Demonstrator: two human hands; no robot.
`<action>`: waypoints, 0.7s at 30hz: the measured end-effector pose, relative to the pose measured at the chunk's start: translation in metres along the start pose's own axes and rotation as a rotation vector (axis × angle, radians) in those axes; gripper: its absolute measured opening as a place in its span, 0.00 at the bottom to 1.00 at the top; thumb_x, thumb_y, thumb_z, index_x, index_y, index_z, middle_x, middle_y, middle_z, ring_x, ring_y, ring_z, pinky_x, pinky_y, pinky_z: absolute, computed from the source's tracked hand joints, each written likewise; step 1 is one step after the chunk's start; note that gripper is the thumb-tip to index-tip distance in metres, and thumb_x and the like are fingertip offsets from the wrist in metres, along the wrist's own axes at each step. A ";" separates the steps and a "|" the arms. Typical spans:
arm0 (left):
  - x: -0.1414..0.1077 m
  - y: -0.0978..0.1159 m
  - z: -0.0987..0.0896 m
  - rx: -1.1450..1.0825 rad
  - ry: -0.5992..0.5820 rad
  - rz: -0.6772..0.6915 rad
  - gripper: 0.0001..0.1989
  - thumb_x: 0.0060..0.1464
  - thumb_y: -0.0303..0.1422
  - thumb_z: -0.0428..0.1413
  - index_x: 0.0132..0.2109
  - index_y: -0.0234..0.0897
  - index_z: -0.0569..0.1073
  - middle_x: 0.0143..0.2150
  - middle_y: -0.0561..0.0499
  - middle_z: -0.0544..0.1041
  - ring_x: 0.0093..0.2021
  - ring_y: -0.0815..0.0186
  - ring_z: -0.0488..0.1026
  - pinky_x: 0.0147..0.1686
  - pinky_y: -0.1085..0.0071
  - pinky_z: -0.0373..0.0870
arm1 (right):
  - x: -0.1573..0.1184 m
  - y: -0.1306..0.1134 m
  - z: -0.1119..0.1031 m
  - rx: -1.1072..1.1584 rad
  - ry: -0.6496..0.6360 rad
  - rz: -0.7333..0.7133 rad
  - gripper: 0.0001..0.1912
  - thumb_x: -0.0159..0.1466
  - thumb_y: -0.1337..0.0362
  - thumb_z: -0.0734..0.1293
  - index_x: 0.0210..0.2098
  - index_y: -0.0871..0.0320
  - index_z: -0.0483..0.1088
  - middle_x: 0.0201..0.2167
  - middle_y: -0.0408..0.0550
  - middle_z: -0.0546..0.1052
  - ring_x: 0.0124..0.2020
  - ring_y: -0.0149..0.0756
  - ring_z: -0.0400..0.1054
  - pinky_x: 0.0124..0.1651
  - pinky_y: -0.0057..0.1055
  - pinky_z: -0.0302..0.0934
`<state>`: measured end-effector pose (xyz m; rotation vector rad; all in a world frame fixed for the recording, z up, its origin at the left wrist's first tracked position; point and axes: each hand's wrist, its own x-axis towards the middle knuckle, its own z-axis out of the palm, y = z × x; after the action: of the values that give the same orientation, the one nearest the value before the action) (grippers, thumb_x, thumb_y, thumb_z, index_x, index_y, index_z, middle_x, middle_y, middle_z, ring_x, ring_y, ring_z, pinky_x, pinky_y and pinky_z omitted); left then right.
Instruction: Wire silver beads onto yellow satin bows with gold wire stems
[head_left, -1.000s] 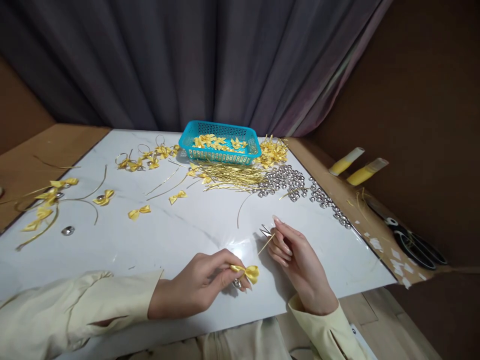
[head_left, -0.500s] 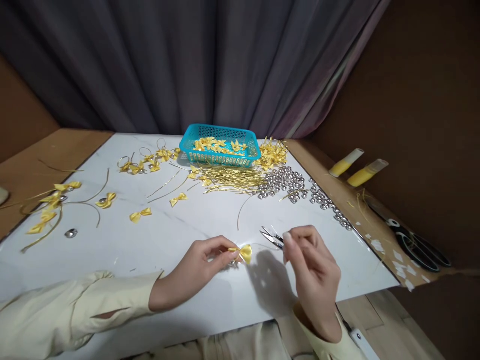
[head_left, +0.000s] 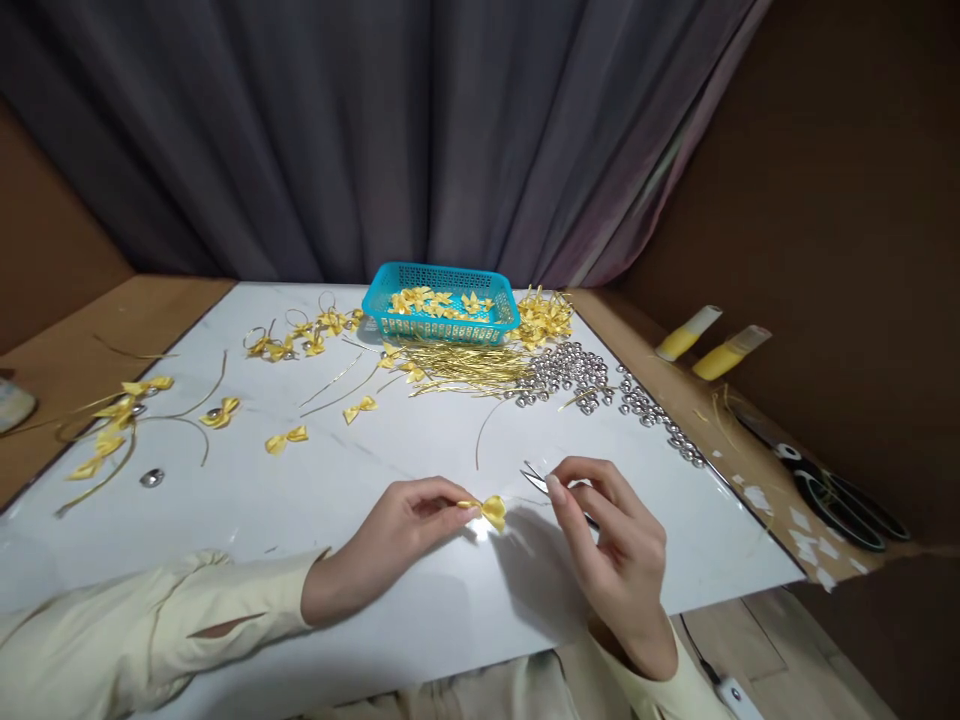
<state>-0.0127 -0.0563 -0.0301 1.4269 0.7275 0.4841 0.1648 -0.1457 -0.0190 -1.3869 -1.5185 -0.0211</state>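
Between the thumb and fingertips of my left hand (head_left: pixel 405 530) is a yellow satin ribbon bow (head_left: pixel 493 512), held just above the white tabletop (head_left: pixel 375 660). My right hand (head_left: pixel 615 545) is closed around small silver scissors (head_left: pixel 534 480), whose blade tips point left, above and to the right of the bow. A thin strand (head_left: pixel 525 500) runs from the bow toward my right fingertips; whether they pinch it I cannot tell. On the table beyond lie two loose bows, one yellow bow (head_left: pixel 286 440) and another bow (head_left: pixel 360 409), plus a curved gold cord (head_left: pixel 480 440).
A turquoise basket (head_left: pixel 442 330) with bows stands at the back, gold cords (head_left: pixel 465 366) before it. Silver heart-shaped pieces (head_left: pixel 570 368) spread rightward. Bows with cords lie left. Two yellow-filled bottles (head_left: pixel 688 333) and large black-handled scissors (head_left: pixel 832 500) are on the right.
My right hand has shifted left, nearer the bow, with the small scissors drawn further back into its fingers. The left hand keeps its hold on the bow. The view has tilted slightly.
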 end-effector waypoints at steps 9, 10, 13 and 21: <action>0.000 0.000 -0.003 0.016 0.004 0.029 0.09 0.52 0.35 0.59 0.32 0.35 0.79 0.38 0.47 0.76 0.40 0.63 0.72 0.44 0.69 0.66 | 0.005 0.007 0.000 0.022 0.016 0.089 0.14 0.63 0.73 0.62 0.21 0.58 0.61 0.27 0.46 0.69 0.29 0.33 0.63 0.31 0.31 0.56; 0.001 -0.001 -0.003 0.009 0.016 0.035 0.09 0.52 0.35 0.59 0.32 0.35 0.79 0.40 0.47 0.76 0.43 0.62 0.72 0.46 0.68 0.66 | 0.005 0.007 -0.001 0.031 0.016 0.103 0.15 0.63 0.73 0.62 0.21 0.58 0.62 0.27 0.46 0.69 0.29 0.32 0.64 0.32 0.31 0.56; 0.001 -0.001 -0.003 -0.051 0.022 -0.002 0.09 0.52 0.35 0.59 0.33 0.34 0.79 0.45 0.46 0.76 0.47 0.60 0.71 0.48 0.67 0.65 | 0.005 0.007 -0.002 0.057 0.026 0.150 0.16 0.64 0.72 0.62 0.20 0.58 0.62 0.27 0.46 0.69 0.29 0.33 0.64 0.32 0.30 0.56; 0.001 -0.004 -0.002 -0.079 0.026 -0.029 0.08 0.53 0.35 0.58 0.35 0.34 0.77 0.34 0.49 0.80 0.37 0.65 0.74 0.39 0.73 0.68 | 0.009 0.010 -0.002 0.099 0.064 0.176 0.17 0.64 0.71 0.63 0.18 0.58 0.63 0.26 0.46 0.70 0.30 0.33 0.65 0.32 0.30 0.57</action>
<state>-0.0140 -0.0550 -0.0340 1.3368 0.7411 0.5047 0.1757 -0.1372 -0.0181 -1.4223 -1.3235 0.1166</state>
